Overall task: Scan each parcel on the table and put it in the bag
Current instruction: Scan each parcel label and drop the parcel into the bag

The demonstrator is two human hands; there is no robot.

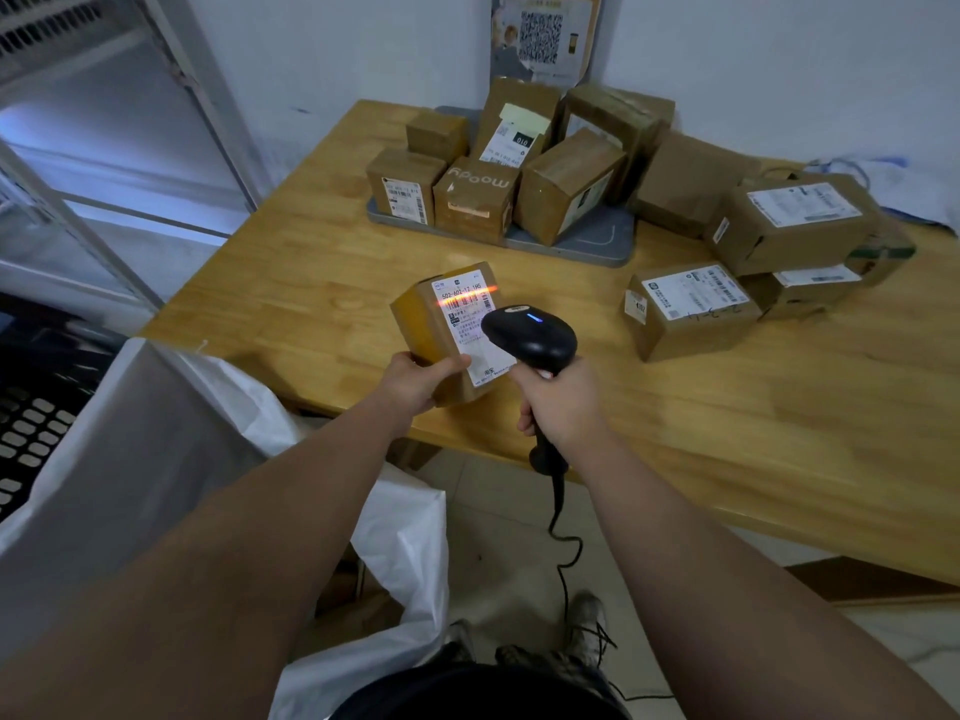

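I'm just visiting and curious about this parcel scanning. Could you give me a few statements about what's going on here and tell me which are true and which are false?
1. The left hand holds a parcel. True.
2. The scanner is in the right hand. True.
3. The scanner's orange line falls on the bare table. False: it crosses the barcode on the held parcel's label.
4. The grey tray is empty. False: several cardboard boxes stand on it.
5. The white bag lies on top of the table. False: it sits below the table's near edge, by the person's left arm.
6. The scanner is cordless. False: a black cord hangs from its handle.
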